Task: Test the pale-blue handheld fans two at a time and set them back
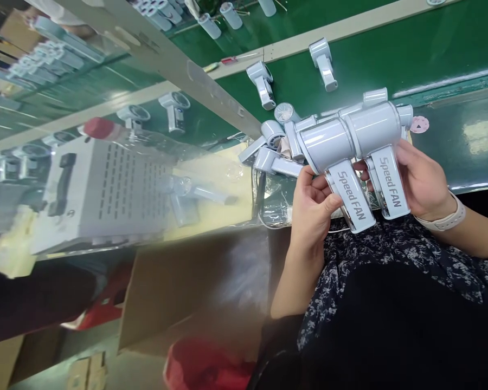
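Above a green workbench (443, 59) in a factory room, the raised left hand (311, 208) clasps a white handheld fan (350, 196) by its handle, the right hand (425, 181) gripping a second fan (389, 184).

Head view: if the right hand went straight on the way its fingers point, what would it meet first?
Likely the handle of the white Speed FAN handheld fan gripped by the left hand, past the fingertips of the right hand; depth is unclear.
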